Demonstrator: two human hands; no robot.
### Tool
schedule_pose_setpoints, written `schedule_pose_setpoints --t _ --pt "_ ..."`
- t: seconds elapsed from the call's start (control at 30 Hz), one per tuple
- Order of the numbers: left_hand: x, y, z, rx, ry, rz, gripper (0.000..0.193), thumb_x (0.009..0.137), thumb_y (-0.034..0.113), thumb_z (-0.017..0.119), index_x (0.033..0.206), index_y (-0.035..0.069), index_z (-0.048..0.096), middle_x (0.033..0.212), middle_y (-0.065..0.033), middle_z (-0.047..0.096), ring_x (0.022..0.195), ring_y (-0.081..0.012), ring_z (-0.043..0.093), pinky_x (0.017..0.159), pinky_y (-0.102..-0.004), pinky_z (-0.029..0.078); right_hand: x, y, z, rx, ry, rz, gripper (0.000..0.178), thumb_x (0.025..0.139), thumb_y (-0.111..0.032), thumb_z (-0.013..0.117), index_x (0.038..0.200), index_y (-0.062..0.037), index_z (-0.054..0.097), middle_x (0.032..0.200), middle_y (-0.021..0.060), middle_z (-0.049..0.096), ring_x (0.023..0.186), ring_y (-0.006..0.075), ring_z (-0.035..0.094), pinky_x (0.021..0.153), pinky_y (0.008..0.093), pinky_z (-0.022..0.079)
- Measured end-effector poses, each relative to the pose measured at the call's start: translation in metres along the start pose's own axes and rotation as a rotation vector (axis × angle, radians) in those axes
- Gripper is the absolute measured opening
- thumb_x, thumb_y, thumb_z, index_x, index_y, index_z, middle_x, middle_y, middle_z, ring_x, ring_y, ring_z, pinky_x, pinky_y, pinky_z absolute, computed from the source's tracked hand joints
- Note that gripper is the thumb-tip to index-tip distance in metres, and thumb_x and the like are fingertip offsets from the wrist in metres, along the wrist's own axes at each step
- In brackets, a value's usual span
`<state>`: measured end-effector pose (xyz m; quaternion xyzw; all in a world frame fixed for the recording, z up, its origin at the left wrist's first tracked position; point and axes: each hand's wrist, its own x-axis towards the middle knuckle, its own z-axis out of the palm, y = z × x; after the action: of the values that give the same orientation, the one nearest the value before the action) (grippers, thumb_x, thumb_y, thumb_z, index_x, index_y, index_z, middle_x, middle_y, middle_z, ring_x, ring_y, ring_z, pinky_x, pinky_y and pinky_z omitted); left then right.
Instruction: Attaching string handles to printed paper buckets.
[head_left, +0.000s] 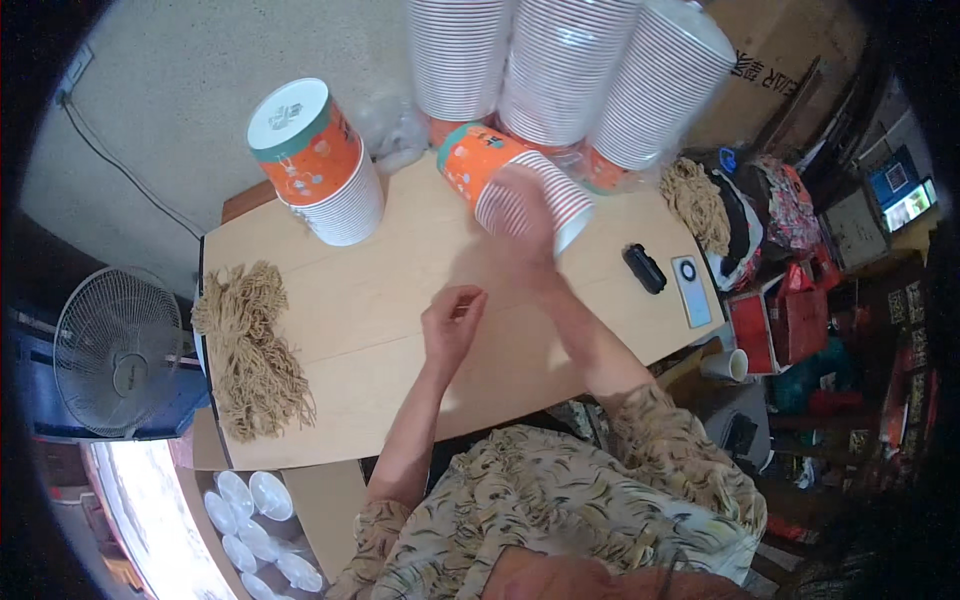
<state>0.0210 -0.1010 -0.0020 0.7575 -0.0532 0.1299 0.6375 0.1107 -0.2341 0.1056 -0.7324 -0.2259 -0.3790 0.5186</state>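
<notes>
A nested stack of orange-and-white paper tubs (470,165) lies on its side at the table's far middle, its open end toward the right. My right hand (525,225) is over that open end, smeared by motion, so its fingers and any hold on a tub cannot be made out. Over the middle of the table my left hand (453,322) has its fingers curled in toward the thumb; whether something small is between them is hidden. Left of the lying stack, another tub stack (318,165) stands upside down. A bundle of tan knotted cords (250,350) rests at the table's left edge.
Tall plastic-wrapped tub stacks (570,75) stand along the back. A black case (644,268) and a phone (691,290) lie at the right. More tan cords (697,205) are beyond the right corner. A fan (120,350) stands left; below is a carton (335,505) with clear plastic cups.
</notes>
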Motion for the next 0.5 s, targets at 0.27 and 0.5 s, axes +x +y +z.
schedule_pose_setpoints --t 0.27,0.5 --pt "0.025 0.031 0.079 0.06 0.161 0.28 0.014 0.085 0.001 0.075 0.096 0.001 0.068 0.087 -0.0103 0.068 0.076 -0.0182 0.07 0.067 -0.029 0.057 -0.056 0.121 -0.118 -0.23 0.127 0.399 0.012 0.091 -0.003 0.058 0.101 0.0001 0.063 0.096 0.0137 0.061 0.084 0.0273 0.062 0.076 0.0364 0.05" --pt "0.018 0.021 0.096 0.231 0.231 0.259 0.014 0.084 0.001 0.076 0.095 0.001 0.067 0.084 -0.0088 0.066 0.073 -0.0162 0.067 0.064 -0.0279 0.055 -0.054 0.138 -0.126 -0.082 -0.016 0.459 0.017 0.088 -0.001 0.07 0.103 -0.0021 0.062 0.098 0.0028 0.06 0.083 0.0094 0.059 0.076 0.0244 0.049"
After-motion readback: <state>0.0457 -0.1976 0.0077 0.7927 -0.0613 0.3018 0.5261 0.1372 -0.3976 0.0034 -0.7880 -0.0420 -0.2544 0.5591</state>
